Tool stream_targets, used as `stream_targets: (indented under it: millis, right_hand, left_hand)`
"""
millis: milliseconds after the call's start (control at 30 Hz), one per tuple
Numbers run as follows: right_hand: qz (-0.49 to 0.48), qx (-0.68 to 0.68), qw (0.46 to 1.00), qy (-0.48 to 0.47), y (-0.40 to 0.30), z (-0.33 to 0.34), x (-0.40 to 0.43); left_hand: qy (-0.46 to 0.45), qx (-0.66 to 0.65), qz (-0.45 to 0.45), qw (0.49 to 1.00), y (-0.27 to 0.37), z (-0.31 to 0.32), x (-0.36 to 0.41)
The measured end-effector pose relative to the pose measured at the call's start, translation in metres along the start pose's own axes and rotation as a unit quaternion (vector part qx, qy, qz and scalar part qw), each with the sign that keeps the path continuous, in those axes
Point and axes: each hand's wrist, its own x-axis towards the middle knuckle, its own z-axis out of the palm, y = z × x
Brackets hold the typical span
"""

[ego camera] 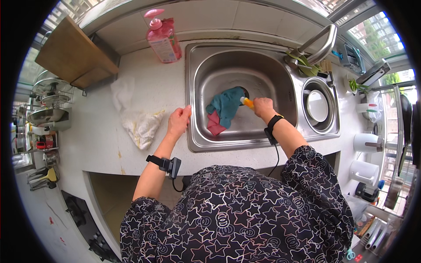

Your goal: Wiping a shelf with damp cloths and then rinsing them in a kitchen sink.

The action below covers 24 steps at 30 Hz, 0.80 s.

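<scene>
My right hand grips an orange bottle with a white tip, tilted over the stainless steel sink basin. The bottle's tip is at the right edge of a teal cloth, which lies crumpled in the basin beside the drain. A pink cloth shows from beneath the teal one at the lower left. My left hand is at the sink's left rim with its fingers curled; a small bit of orange shows at its fingertips, too little to tell what it is.
A white cloth lies on the counter left of my left hand. Behind it stand a pink pump bottle and a wooden board. The faucet rises at the back right, near a small basin holding a white dish. White kettle-like vessels stand farther right.
</scene>
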Motion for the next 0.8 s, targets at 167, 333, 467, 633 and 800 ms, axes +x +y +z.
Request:
stream_targets:
  millis: [167, 333, 467, 633, 800]
  right_hand:
    - [-0.045, -0.032, 0.998, -0.006, -0.017, 0.005, -0.010]
    - [-0.068, -0.031, 0.997, -0.022, -0.012, 0.009, -0.015]
    - [-0.030, -0.025, 0.999, -0.011, 0.004, 0.008, -0.015]
    - [-0.056, 0.066, 0.994, 0.061, 0.014, 0.007, -0.027]
    - [-0.150, 0.249, 0.940, 0.176, 0.003, -0.009, -0.057]
  left_hand:
    - [-0.019, -0.018, 0.001, 1.000, 0.004, 0.006, -0.002]
    - [-0.050, -0.027, 0.038, 0.998, 0.017, 0.014, -0.001]
    - [-0.058, -0.024, 0.065, 0.996, 0.027, 0.021, -0.001]
    - [-0.042, 0.000, 0.136, 0.990, 0.036, 0.033, 0.008]
    - [-0.057, 0.037, 0.165, 0.984, 0.055, 0.051, 0.010]
